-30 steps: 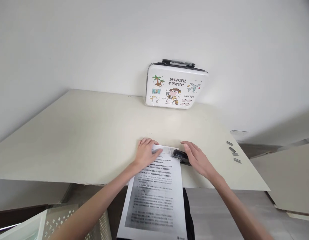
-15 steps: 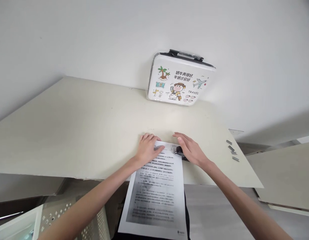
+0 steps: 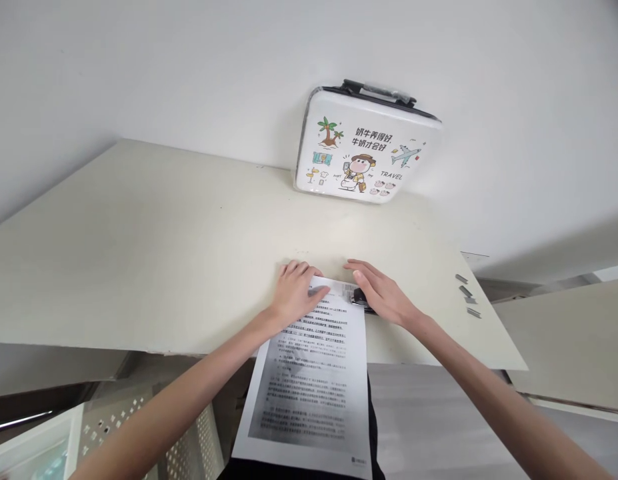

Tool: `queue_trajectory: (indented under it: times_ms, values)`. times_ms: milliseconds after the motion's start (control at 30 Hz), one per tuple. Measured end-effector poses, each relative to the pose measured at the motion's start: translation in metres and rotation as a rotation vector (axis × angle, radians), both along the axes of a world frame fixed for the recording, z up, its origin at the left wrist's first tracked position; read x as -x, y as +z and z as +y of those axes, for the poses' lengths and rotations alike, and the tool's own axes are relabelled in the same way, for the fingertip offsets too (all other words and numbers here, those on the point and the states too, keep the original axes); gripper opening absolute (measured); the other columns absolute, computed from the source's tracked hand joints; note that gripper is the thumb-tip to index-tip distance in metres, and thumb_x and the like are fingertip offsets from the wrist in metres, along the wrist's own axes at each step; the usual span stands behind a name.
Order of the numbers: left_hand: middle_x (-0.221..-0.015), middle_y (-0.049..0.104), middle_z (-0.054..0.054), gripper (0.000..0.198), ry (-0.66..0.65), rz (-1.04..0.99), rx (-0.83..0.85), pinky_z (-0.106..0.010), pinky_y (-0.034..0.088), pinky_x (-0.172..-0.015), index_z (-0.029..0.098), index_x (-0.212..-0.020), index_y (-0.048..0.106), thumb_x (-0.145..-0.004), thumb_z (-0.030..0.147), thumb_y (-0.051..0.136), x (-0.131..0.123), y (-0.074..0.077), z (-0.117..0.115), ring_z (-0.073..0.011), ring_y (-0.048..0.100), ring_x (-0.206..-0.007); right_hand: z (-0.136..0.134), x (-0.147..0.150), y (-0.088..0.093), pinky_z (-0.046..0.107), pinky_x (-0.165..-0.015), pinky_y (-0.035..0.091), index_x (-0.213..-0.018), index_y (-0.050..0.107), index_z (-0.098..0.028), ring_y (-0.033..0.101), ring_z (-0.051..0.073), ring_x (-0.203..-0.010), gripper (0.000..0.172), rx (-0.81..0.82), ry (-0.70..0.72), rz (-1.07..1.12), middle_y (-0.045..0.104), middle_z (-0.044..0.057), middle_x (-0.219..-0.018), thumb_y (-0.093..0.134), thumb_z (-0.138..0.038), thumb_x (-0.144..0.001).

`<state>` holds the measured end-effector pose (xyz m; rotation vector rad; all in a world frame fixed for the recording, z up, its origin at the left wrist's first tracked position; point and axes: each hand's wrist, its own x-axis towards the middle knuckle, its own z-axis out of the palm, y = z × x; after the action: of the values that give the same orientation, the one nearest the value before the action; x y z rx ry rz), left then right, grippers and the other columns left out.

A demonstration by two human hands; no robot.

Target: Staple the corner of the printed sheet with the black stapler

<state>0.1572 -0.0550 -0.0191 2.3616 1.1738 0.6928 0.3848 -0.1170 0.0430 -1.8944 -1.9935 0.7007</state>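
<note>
A printed sheet of paper [image 3: 309, 373] lies partly on the table and hangs over its front edge towards me. My left hand [image 3: 297, 291] holds the sheet's upper left edge, thumb across the top of the page and fingers curled beside it. At the upper right edge of the page is a black and silver stapler [image 3: 359, 297], its front end over the paper. My right hand [image 3: 381, 292] is around the stapler, thumb on its top and fingers reaching past its far side; much of the stapler is hidden under the hand.
A white carry case [image 3: 363, 147] with cartoon prints stands against the wall at the back of the pale table [image 3: 139, 253]. Several strips of staples [image 3: 465, 292] lie near the table's right edge. Below on the left is a white perforated basket [image 3: 113, 420].
The view has shifted slightly, so the case appears higher. My hands keep their hold on the paper and the stapler; my right thumb looks slightly more raised.
</note>
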Motion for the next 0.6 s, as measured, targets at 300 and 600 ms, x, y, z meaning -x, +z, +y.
queue_trajectory:
  times_ms: [300,600]
  values:
    - [-0.108,0.072,-0.003,0.021,-0.004,-0.011,-0.014,-0.046,0.040,-0.100,0.023,-0.104,0.067,-0.094,0.042,0.071,0.0004,-0.0026,-0.0008,-0.0284,0.059,-0.112,0.0021,0.0050,0.0038,0.050,-0.119,0.042,-0.140,0.060,-0.033,0.046,0.027,-0.148,0.060,0.045,0.006,-0.057,0.053,0.001,-0.158,0.019,-0.063,-0.107]
    - [-0.108,0.071,-0.004,0.019,0.011,-0.014,0.000,-0.047,0.040,-0.101,0.024,-0.102,0.067,-0.093,0.040,0.071,-0.0008,-0.0020,-0.0019,-0.0287,0.058,-0.113,0.0036,0.0061,0.0012,0.051,-0.121,0.039,-0.139,0.060,-0.033,0.043,0.026,-0.150,0.059,0.062,0.009,-0.097,0.051,0.001,-0.159,0.020,-0.062,-0.108]
